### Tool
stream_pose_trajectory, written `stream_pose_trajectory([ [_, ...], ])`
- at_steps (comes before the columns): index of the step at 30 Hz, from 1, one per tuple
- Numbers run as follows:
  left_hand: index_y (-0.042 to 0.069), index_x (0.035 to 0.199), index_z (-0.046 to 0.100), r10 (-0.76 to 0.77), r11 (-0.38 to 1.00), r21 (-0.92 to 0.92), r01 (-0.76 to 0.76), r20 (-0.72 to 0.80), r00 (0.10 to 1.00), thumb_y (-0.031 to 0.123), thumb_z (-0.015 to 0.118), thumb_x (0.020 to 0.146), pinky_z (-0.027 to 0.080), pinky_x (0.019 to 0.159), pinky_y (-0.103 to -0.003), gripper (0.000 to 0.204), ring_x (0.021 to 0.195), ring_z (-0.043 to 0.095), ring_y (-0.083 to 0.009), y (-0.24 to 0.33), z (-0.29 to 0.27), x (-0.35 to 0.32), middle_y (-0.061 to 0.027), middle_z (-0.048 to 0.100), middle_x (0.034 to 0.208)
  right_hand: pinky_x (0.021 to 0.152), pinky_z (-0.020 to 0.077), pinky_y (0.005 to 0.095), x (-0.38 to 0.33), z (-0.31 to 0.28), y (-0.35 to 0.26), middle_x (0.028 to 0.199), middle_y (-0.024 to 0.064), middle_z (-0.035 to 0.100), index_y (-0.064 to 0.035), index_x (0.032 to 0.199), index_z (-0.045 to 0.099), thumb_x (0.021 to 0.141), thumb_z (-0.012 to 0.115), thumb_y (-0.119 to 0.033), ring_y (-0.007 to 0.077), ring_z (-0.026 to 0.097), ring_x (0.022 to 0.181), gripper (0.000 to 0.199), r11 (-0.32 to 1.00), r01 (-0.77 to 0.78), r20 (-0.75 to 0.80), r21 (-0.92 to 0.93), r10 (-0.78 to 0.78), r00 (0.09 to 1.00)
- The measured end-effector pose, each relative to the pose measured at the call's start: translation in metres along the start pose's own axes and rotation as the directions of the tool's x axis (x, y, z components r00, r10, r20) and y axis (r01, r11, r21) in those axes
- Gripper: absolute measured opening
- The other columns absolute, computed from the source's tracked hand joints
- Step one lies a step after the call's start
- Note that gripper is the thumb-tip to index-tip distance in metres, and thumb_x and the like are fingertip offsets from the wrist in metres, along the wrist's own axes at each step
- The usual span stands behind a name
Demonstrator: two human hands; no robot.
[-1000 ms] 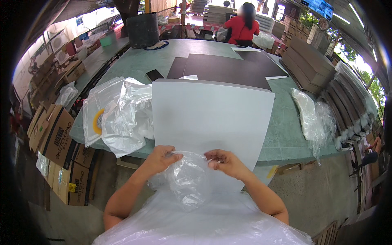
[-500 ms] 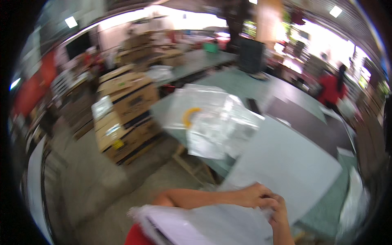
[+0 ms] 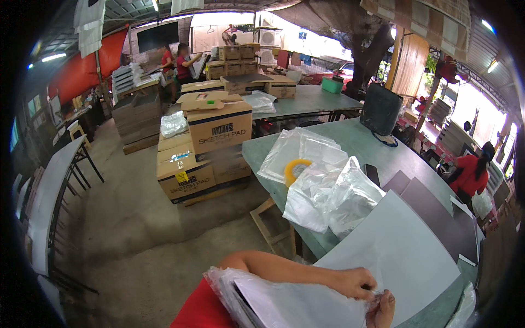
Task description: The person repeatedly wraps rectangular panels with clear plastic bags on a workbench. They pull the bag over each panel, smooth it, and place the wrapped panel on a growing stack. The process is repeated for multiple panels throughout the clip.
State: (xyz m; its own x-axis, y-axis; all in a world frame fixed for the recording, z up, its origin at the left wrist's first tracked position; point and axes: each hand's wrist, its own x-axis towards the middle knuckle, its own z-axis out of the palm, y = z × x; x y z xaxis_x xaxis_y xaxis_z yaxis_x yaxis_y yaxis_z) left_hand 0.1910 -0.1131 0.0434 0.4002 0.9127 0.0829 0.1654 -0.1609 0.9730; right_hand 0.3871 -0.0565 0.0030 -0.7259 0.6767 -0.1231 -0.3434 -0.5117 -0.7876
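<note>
Left hand (image 3: 356,282) pinching clear plastic (image 3: 377,296); my right hand (image 3: 382,310) grasping same plastic, just beside. White board (image 3: 402,254) directly beyond both hands. Yellow tape roll (image 3: 289,174) farther off, up-left of my left hand, by crumpled plastic bags (image 3: 328,199).

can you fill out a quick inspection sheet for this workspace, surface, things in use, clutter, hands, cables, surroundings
Surface: green table, flat, with sheets and plastic on top.
Things in use: large white sheet, reaching past the near table edge; clear plastic in front of the person.
Clutter: plastic bags in a heap, yellow tape roll, phone, dark sheets.
Hands: left hand and right hand close together, pinching the clear plastic.
Cables: nothing seen clearly.
Surroundings: cardboard boxes stacked on the left; green tub on another table; people in red farther off.
</note>
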Motion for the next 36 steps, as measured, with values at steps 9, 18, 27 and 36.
stream_pose_trajectory([
  [9,0.002,0.090,0.048,0.396,0.845,0.512,-0.157,-0.402,0.826,0.025,0.062,0.069,0.038,0.077,-0.034,0.035,0.089,0.048,-0.0259,0.000,-0.057,0.002,-0.0147,0.049,0.091,0.068,0.0456,0.0296,-0.031,-0.022,-0.017,0.080,0.0096,0.056,-0.0019,0.090,0.049,0.079,0.055,-0.013,0.0166,0.053,0.070,0.017,0.898,0.147,-0.227,-0.415,-0.259,0.939],
  [18,-0.001,0.092,0.049,0.216,0.966,0.146,-0.212,-0.006,0.976,0.031,0.048,0.082,0.040,0.066,-0.032,0.033,0.070,0.049,-0.0187,-0.006,0.023,0.015,-0.0117,0.053,0.071,0.073,0.0439,0.0332,-0.028,0.011,-0.023,0.088,0.0076,0.054,-0.0016,0.093,0.051,0.075,0.055,-0.029,0.0192,0.051,0.087,0.033,0.606,0.516,0.170,-0.605,-0.535,0.828],
  [27,0.005,0.074,0.054,-0.426,0.789,-0.321,0.524,0.328,0.843,0.032,0.049,0.083,0.038,0.054,-0.023,0.028,0.062,0.044,-0.0063,0.021,-0.022,0.005,0.0016,0.049,0.068,0.069,0.0461,0.0341,-0.056,0.021,-0.034,0.092,0.0126,0.055,0.0022,0.090,0.052,0.072,0.060,-0.018,0.0215,0.054,0.079,0.029,0.953,-0.152,-0.043,-0.261,0.146,0.988],
  [36,0.000,0.086,0.055,0.234,0.774,-0.626,0.100,0.429,0.873,0.023,0.047,0.085,0.042,0.066,-0.026,0.024,0.068,0.053,-0.0141,0.010,-0.027,0.000,-0.0037,0.055,0.075,0.087,0.0306,0.0564,-0.046,-0.059,0.014,0.097,0.0135,0.056,-0.0062,0.095,0.057,0.073,0.049,-0.022,0.0364,0.047,0.097,0.028,-0.118,0.200,0.123,-0.973,0.469,0.875],
])
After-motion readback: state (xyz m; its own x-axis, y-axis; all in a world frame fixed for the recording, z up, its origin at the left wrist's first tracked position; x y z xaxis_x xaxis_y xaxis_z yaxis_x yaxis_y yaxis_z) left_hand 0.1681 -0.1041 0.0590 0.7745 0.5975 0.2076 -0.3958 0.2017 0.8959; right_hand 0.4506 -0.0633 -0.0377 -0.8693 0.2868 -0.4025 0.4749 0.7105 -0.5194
